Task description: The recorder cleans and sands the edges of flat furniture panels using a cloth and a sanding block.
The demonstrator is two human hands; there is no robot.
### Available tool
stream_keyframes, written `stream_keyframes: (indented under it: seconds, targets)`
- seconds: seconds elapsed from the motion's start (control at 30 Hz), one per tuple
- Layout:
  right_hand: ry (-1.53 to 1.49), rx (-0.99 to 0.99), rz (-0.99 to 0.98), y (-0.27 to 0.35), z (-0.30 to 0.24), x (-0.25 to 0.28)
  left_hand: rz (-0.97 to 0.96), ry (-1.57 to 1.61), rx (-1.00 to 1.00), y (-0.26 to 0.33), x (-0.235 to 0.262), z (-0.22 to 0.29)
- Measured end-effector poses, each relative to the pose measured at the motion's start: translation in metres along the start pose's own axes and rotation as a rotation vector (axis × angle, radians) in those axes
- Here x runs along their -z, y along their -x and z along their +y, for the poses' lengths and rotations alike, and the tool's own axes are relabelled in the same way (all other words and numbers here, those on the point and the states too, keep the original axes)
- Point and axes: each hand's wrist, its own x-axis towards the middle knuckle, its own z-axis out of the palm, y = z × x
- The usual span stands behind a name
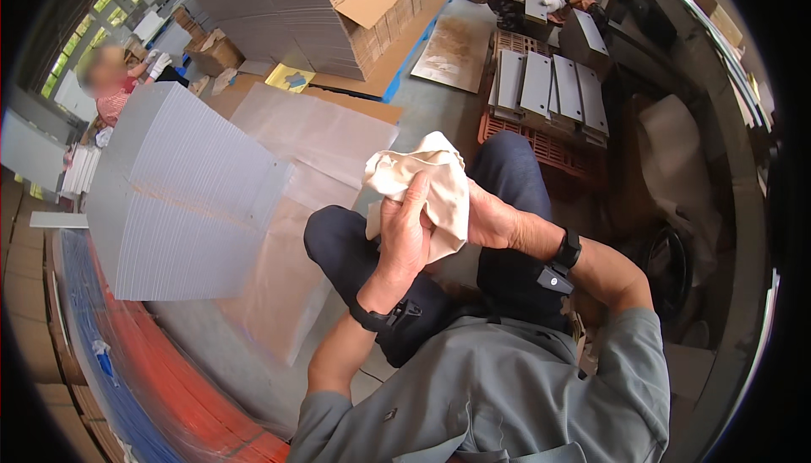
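left hand (405, 231) and right hand (490, 216) hold cream cloth (448, 197)

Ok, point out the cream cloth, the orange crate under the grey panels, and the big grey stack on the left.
Cream cloth (448, 197): head view, on its folds between the hands.
Orange crate (557, 152): head view, on its near side wall.
Grey stack (193, 197): head view, on its layered side.

There are two bare hands (403, 236) and one cream cloth (448, 195).
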Motion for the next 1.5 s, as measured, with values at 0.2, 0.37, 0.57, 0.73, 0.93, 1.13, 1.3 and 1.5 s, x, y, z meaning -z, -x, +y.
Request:
stream_keyframes:
  seconds: [0.2, 0.37, 0.57, 0.73, 0.93, 1.13, 1.3, 1.5]
  targets:
    - [0.052, 0.278, 0.288, 0.040, 0.001, 0.009, -0.074, -0.140, 0.062, -0.014, -0.007, -0.034]
    - [0.264, 0.370, 0.519, 0.080, -0.035, 0.008, -0.047, -0.347, 0.169, -0.021, 0.001, -0.049]
    - [0.711, 0.146, 0.437, 0.118, -0.089, -0.005, -0.172, -0.083, 0.606, -0.030, -0.039, -0.084]
    - [1.144, 0.447, 0.733, 0.119, -0.136, 0.014, -0.182, -0.003, 0.484, -0.067, -0.079, -0.098]
    - [1.331, 0.447, 0.594, 0.106, -0.079, 0.081, -0.113, 0.071, 0.520, -0.089, -0.043, -0.165]
    - [0.904, 0.442, 0.915, 0.112, -0.077, 0.194, -0.383, -0.483, 0.920, -0.123, -0.030, -0.170]
    - [0.012, 0.525, 1.084, 0.137, -0.118, 0.227, -0.238, -0.700, 0.683, -0.207, -0.027, -0.187]
    - [-0.061, 0.807, 1.070, 0.171, -0.142, 0.251, 0.131, -1.006, 0.396, -0.317, 0.036, -0.269]
